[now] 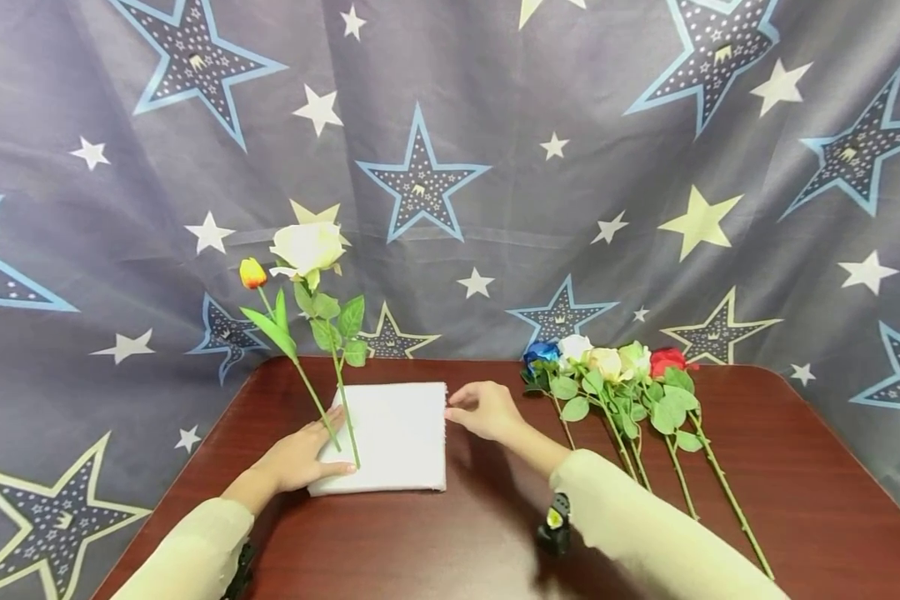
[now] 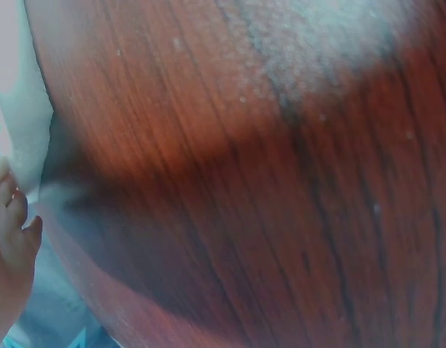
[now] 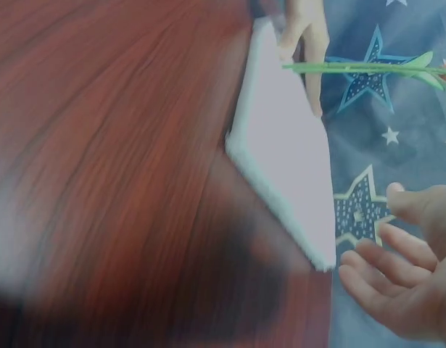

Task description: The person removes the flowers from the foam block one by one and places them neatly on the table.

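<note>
A flat white block (image 1: pixel 405 437) with a fuzzy edge lies on the table. A white rose (image 1: pixel 310 250) and a red-and-yellow tulip (image 1: pixel 252 272) stand upright from its left part, the stem ends meeting its top face. My left hand (image 1: pixel 296 458) rests on the block's left side, thumb and fingers spread around the stems. At the block's right edge is my right hand (image 1: pixel 487 412), fingers loosely bent and nothing held. The right wrist view shows this right hand (image 3: pixel 407 261) beside the block's corner; whether it touches cannot be told. Only part of my left hand (image 2: pixel 12 239) shows in the left wrist view.
On the right of the brown table (image 1: pixel 420 550) lie several long-stemmed roses, among them a blue rose (image 1: pixel 542 353) and a red rose (image 1: pixel 667 362). My right forearm passes over some of their stems. A grey star-patterned cloth (image 1: pixel 487 75) hangs behind the table.
</note>
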A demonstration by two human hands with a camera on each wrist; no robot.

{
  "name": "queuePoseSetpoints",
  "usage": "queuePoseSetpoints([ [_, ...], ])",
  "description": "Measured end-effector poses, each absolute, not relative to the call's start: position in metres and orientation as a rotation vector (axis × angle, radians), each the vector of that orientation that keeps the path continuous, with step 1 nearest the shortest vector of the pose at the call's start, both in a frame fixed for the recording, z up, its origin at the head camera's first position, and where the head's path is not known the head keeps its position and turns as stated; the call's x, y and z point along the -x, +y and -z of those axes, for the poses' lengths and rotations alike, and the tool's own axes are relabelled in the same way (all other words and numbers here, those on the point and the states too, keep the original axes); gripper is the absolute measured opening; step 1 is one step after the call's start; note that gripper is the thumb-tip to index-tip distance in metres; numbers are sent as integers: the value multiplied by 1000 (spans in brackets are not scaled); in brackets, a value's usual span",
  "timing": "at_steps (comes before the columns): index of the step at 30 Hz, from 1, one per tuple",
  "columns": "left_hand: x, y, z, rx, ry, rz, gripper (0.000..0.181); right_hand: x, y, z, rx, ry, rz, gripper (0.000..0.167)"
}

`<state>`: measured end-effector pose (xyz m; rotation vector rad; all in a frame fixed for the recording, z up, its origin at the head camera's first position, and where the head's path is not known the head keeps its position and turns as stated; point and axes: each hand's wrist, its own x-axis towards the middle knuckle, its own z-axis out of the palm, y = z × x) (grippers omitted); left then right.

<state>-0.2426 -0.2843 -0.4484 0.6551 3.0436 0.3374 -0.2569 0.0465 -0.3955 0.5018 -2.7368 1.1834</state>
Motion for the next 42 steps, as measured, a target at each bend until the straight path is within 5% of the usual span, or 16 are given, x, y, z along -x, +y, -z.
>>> queuePoseSetpoints([
  [16, 241, -292, 451, -577, 3029, -360, 100, 262, -31, 392, -727, -2561, -1526, 24],
  [42, 245, -287, 449, -604, 3048, -357, 100, 252, -79, 415, -811, -2312, -2385, 47],
])
